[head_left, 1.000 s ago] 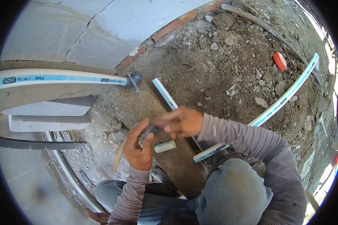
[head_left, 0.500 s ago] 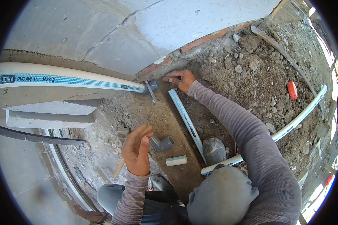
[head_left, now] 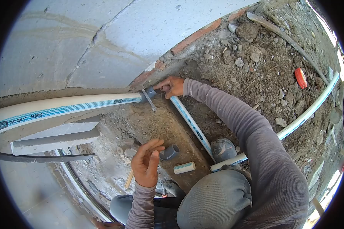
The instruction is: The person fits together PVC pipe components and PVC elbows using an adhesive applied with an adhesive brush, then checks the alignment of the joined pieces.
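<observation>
My right hand (head_left: 172,87) reaches to the mouth of a grey PVC coupling (head_left: 148,94) on the end of a white PVC pipe (head_left: 76,107). Its index finger is stretched out to the coupling's rim, the other fingers loosely bent. A thin metal strap or rod (head_left: 148,100) crosses the coupling. My left hand (head_left: 146,165) hovers palm up, fingers apart, with nothing visible in it. Just beside it lies a grey elbow fitting (head_left: 170,152), partly hidden by the fingers. A short white pipe piece (head_left: 184,168) rests on the dirt near my knee.
A thin white pipe (head_left: 193,128) lies below my right hand. Another long pipe (head_left: 294,129) curves across the soil at right. A red tape roll (head_left: 301,78) and a wooden stick (head_left: 283,36) lie farther off. Concrete blocks (head_left: 55,139) stand left, under the wall (head_left: 114,45).
My right hand has moved left, bringing its index finger to the coupling's mouth. My left hand stays raised near the elbow. The view has shifted and tilted slightly.
</observation>
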A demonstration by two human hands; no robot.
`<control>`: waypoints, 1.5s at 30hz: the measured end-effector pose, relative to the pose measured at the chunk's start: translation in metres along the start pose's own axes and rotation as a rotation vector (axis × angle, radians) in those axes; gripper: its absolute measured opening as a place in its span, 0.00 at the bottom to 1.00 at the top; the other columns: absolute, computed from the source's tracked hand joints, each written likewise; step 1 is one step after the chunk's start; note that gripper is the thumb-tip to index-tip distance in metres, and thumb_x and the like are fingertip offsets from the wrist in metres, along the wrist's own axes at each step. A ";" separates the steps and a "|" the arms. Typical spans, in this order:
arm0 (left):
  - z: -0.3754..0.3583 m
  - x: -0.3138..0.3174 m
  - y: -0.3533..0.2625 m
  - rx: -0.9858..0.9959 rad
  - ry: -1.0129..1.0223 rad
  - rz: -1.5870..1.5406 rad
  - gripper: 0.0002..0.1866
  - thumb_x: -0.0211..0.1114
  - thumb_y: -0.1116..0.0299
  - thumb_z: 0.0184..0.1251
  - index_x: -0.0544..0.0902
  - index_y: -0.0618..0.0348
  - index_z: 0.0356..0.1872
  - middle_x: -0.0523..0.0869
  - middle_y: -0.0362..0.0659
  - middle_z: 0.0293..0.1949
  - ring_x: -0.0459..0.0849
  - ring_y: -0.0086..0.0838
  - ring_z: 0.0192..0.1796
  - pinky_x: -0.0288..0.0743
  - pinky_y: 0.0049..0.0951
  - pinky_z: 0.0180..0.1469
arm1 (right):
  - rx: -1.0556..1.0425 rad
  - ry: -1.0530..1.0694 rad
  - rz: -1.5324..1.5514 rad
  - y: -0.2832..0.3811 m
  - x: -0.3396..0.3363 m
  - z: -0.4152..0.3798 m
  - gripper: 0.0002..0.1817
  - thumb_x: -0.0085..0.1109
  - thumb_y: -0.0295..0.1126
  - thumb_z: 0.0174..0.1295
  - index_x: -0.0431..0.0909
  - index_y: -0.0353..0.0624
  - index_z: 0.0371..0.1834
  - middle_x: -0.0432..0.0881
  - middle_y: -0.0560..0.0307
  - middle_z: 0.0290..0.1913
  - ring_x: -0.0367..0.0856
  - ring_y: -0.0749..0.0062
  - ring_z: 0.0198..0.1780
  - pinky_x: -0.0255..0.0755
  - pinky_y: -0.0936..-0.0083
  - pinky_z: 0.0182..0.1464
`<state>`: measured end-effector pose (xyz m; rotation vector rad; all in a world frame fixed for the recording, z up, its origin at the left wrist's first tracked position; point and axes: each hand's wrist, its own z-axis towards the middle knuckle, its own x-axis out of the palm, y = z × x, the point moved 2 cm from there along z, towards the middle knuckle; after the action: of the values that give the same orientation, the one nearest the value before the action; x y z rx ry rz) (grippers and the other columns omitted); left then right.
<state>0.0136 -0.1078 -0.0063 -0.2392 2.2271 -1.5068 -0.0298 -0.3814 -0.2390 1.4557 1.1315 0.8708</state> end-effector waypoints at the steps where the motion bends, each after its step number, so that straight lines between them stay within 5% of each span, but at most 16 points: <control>1: -0.001 0.003 -0.001 0.005 0.016 -0.010 0.20 0.65 0.67 0.78 0.81 0.70 0.63 0.90 0.55 0.55 0.90 0.38 0.54 0.80 0.37 0.61 | 0.007 0.064 -0.132 -0.003 0.000 0.009 0.27 0.71 0.25 0.54 0.87 0.51 0.61 0.89 0.54 0.52 0.85 0.65 0.57 0.77 0.69 0.61; 6: -0.002 0.007 0.005 0.011 0.083 0.043 0.20 0.64 0.68 0.78 0.81 0.70 0.63 0.90 0.55 0.55 0.90 0.39 0.54 0.79 0.37 0.62 | -0.088 0.136 -0.486 0.009 -0.004 0.021 0.27 0.66 0.25 0.53 0.88 0.49 0.60 0.89 0.57 0.38 0.85 0.70 0.42 0.77 0.69 0.46; 8: -0.002 0.007 0.003 0.015 0.091 0.067 0.20 0.64 0.68 0.78 0.81 0.70 0.63 0.90 0.55 0.54 0.90 0.39 0.54 0.79 0.37 0.62 | 0.131 0.132 -0.082 0.009 -0.011 0.019 0.24 0.65 0.25 0.53 0.88 0.42 0.57 0.87 0.57 0.35 0.83 0.70 0.36 0.76 0.66 0.38; 12: -0.006 0.000 0.005 -0.009 0.067 -0.003 0.19 0.64 0.67 0.79 0.82 0.70 0.62 0.90 0.55 0.54 0.90 0.38 0.54 0.79 0.37 0.62 | 0.237 0.141 0.388 -0.002 -0.007 0.015 0.24 0.66 0.25 0.51 0.88 0.38 0.56 0.86 0.57 0.31 0.83 0.68 0.33 0.76 0.67 0.36; 14: -0.005 -0.003 0.007 -0.018 0.052 -0.029 0.18 0.64 0.67 0.79 0.82 0.69 0.62 0.91 0.55 0.54 0.90 0.38 0.54 0.79 0.37 0.62 | 0.118 -0.047 0.050 0.005 0.002 0.009 0.23 0.67 0.27 0.53 0.89 0.40 0.55 0.86 0.59 0.29 0.82 0.70 0.32 0.77 0.68 0.39; 18: -0.003 -0.003 0.003 -0.012 0.068 -0.008 0.17 0.63 0.69 0.79 0.82 0.69 0.61 0.91 0.54 0.54 0.89 0.37 0.55 0.79 0.36 0.61 | 0.085 -0.036 -0.168 0.015 0.009 0.003 0.22 0.69 0.29 0.53 0.90 0.42 0.55 0.88 0.55 0.29 0.87 0.64 0.34 0.79 0.63 0.42; 20: -0.006 -0.009 -0.002 0.002 0.058 0.002 0.17 0.63 0.70 0.79 0.82 0.69 0.61 0.91 0.53 0.54 0.89 0.36 0.55 0.79 0.35 0.61 | 0.210 -0.266 -0.652 0.039 -0.013 -0.015 0.20 0.70 0.35 0.57 0.90 0.43 0.54 0.92 0.46 0.42 0.91 0.52 0.44 0.81 0.55 0.48; 22: -0.010 -0.016 -0.004 0.061 0.069 0.052 0.16 0.63 0.72 0.78 0.82 0.69 0.61 0.91 0.52 0.53 0.89 0.35 0.55 0.78 0.35 0.62 | 0.298 -0.247 -0.667 0.052 -0.019 -0.050 0.23 0.68 0.41 0.62 0.86 0.43 0.58 0.89 0.37 0.51 0.88 0.37 0.52 0.81 0.50 0.54; 25: -0.012 -0.023 0.001 0.022 0.080 0.023 0.16 0.64 0.73 0.78 0.82 0.69 0.61 0.90 0.52 0.54 0.88 0.33 0.56 0.78 0.34 0.62 | 0.309 -0.371 -0.563 -0.015 -0.008 -0.053 0.22 0.64 0.40 0.66 0.82 0.41 0.59 0.88 0.36 0.51 0.86 0.34 0.52 0.80 0.49 0.57; 32: -0.010 -0.019 0.008 0.045 0.066 0.130 0.14 0.65 0.73 0.76 0.85 0.68 0.58 0.91 0.50 0.53 0.89 0.31 0.56 0.79 0.30 0.60 | 0.110 -0.598 -0.550 0.010 0.014 -0.060 0.15 0.52 0.31 0.74 0.77 0.33 0.57 0.87 0.31 0.48 0.84 0.28 0.52 0.78 0.46 0.54; 34: -0.011 -0.022 0.013 0.035 0.020 0.206 0.14 0.66 0.74 0.75 0.85 0.67 0.58 0.91 0.50 0.52 0.89 0.31 0.56 0.80 0.30 0.60 | -0.089 -1.141 -0.490 -0.001 0.028 -0.059 0.15 0.52 0.35 0.77 0.79 0.33 0.54 0.88 0.34 0.40 0.87 0.34 0.45 0.78 0.50 0.49; 35: -0.011 -0.023 0.014 0.020 -0.020 0.281 0.14 0.67 0.74 0.75 0.86 0.66 0.57 0.92 0.51 0.51 0.90 0.31 0.55 0.80 0.29 0.59 | -0.087 -1.141 -0.489 -0.003 0.032 -0.059 0.15 0.52 0.35 0.77 0.79 0.33 0.54 0.88 0.34 0.40 0.87 0.34 0.45 0.78 0.50 0.49; 38: 0.002 -0.025 0.012 0.103 0.000 0.403 0.15 0.67 0.76 0.72 0.86 0.62 0.58 0.91 0.51 0.53 0.91 0.34 0.54 0.82 0.32 0.57 | 0.341 -1.035 0.283 -0.027 0.042 -0.071 0.13 0.56 0.35 0.78 0.83 0.38 0.53 0.88 0.51 0.37 0.86 0.65 0.30 0.75 0.68 0.29; 40: 0.027 -0.012 0.008 0.210 0.027 0.455 0.18 0.67 0.76 0.71 0.85 0.60 0.61 0.89 0.51 0.57 0.90 0.38 0.56 0.82 0.35 0.59 | 0.313 -0.933 0.551 -0.004 0.050 -0.098 0.13 0.58 0.39 0.79 0.84 0.41 0.52 0.86 0.58 0.35 0.80 0.80 0.26 0.69 0.79 0.24; 43: 0.083 0.018 0.001 0.462 0.037 0.690 0.28 0.69 0.75 0.69 0.78 0.53 0.70 0.83 0.49 0.68 0.87 0.50 0.61 0.83 0.42 0.63 | 0.315 -0.910 0.530 0.040 0.047 -0.112 0.12 0.61 0.35 0.77 0.86 0.39 0.52 0.89 0.55 0.37 0.84 0.76 0.29 0.73 0.76 0.25; 45: 0.130 0.037 0.005 0.324 0.188 0.939 0.33 0.71 0.73 0.68 0.73 0.51 0.74 0.80 0.49 0.71 0.84 0.52 0.64 0.82 0.43 0.65 | 0.204 -0.901 0.481 0.039 0.043 -0.111 0.11 0.64 0.34 0.75 0.87 0.38 0.51 0.90 0.54 0.39 0.86 0.74 0.31 0.76 0.75 0.27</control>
<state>0.0394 -0.2292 -0.0605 0.9444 1.7340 -1.3046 -0.1137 -0.3075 -0.1827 2.0269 0.1928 0.3074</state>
